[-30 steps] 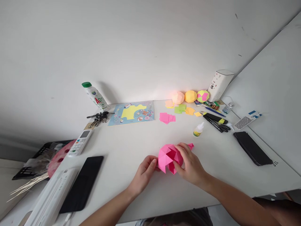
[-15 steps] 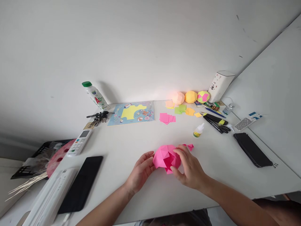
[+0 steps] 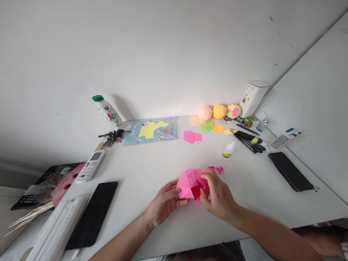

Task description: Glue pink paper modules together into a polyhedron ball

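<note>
A pink faceted paper ball (image 3: pixel 188 183) with an opening in its near side sits between my two hands, low over the white table. My left hand (image 3: pixel 165 199) is closed on its left side, thumb on the outside and fingers beneath. At the right, my right hand (image 3: pixel 219 192) grips the edge of the opening, the thumb at the gap and the fingers on top. Beyond that hand lie small folded pink paper pieces (image 3: pixel 219 169). A small glue bottle (image 3: pixel 228 149) stands farther back on the right.
Pink paper squares (image 3: pixel 192 136) and green paper notes (image 3: pixel 207 125) lie toward the wall, near finished paper balls (image 3: pixel 219 111). A black phone (image 3: pixel 92 214) and a remote control (image 3: pixel 90 166) are on the left. Scissors (image 3: pixel 257 147) and a black pouch (image 3: pixel 290 171) lie right.
My left hand has closed round the ball's left side, its thumb now on the surface. My right thumb has moved in at the opening. The view has shifted slightly.
</note>
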Demonstrator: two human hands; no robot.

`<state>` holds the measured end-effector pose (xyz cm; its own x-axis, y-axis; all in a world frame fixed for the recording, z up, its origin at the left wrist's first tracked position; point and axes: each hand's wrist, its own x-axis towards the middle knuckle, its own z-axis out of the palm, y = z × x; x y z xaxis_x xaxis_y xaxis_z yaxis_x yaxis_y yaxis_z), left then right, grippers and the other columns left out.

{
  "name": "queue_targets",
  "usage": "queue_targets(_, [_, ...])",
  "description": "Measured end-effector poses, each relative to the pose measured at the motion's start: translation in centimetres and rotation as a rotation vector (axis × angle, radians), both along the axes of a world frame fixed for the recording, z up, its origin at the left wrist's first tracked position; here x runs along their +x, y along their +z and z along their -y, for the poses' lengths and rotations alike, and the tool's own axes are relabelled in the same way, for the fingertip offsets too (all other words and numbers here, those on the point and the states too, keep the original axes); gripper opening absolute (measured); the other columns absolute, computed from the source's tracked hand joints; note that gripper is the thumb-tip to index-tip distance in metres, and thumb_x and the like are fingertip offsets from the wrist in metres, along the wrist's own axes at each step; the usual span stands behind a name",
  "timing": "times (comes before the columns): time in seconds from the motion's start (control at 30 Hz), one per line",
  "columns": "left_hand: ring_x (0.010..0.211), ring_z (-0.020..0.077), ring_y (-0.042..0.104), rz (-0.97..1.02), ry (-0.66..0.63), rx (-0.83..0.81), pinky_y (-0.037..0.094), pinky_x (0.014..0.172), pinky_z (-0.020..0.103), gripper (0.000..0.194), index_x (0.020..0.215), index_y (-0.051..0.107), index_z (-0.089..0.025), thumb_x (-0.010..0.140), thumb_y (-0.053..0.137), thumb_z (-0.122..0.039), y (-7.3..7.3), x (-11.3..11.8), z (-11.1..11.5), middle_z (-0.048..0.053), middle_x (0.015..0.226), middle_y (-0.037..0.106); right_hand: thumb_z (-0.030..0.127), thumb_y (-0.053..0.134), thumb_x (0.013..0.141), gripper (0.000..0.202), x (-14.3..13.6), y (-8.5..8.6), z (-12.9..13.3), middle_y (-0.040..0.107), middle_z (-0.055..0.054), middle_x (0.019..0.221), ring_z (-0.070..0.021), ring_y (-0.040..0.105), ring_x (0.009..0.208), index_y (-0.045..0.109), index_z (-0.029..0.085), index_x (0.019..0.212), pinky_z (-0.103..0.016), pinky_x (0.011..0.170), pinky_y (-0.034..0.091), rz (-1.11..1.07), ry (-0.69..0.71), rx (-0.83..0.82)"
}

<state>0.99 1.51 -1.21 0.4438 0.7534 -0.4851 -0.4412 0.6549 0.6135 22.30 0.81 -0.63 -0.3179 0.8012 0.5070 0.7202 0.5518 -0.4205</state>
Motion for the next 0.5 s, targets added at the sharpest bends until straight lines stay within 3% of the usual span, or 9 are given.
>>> queue_targets(0.13, [0.069, 0.0141, 0.070, 0.090, -0.017, -0.030, 0.061, 0.072, 0.025, 0.039, 0.109, 0.065, -0.009, 0.075, 0.080, -0.023, 0.4, 0.2, 0.3, 0.010, 0.092, 0.071, 0.010, 0.048, 0.080, 0.034, -0.2, -0.2, 0.1, 0.056, -0.012, 0.097, -0.0271, 0.062, 0.087, 0.040, 0.019, 0.112, -0.039, 0.063, 0.059, -0.031, -0.014, 0.006])
queue_targets(0.27, [0.073, 0.0140, 0.068, 0.138, 0.005, -0.009, 0.060, 0.070, 0.023, 0.035, 0.104, 0.069, -0.011, 0.076, 0.080, -0.030, 0.5, 0.4, 0.6, 0.009, 0.094, 0.070, 0.019, 0.051, 0.085, 0.029, -0.6, -0.3, 0.4, 0.056, -0.012, 0.098, -0.0262, 0.061, 0.087, 0.041, 0.019, 0.112, -0.037, 0.062, 0.058, -0.070, 0.006, -0.012])
queue_targets(0.4, [0.083, 0.0173, 0.065, 0.071, 0.101, 0.099, 0.059, 0.072, 0.026, 0.037, 0.104, 0.070, -0.014, 0.079, 0.076, -0.042, 0.2, 0.2, 0.5, 0.009, 0.098, 0.069, 0.028, 0.048, 0.092, 0.020, -0.6, -0.1, 0.5, 0.059, -0.009, 0.092, -0.0212, 0.061, 0.078, 0.045, 0.019, 0.109, -0.031, 0.059, 0.055, -0.110, 0.058, -0.039])
queue_targets(0.5, [0.084, 0.0180, 0.063, 0.014, 0.133, 0.118, 0.057, 0.070, 0.027, 0.041, 0.110, 0.067, -0.015, 0.080, 0.075, -0.043, -0.2, -0.3, 0.1, 0.010, 0.103, 0.068, 0.026, 0.043, 0.096, 0.010, 0.4, 0.2, -0.3, 0.061, -0.004, 0.083, -0.0149, 0.059, 0.064, 0.051, 0.020, 0.100, -0.025, 0.053, 0.051, -0.069, 0.004, -0.088])
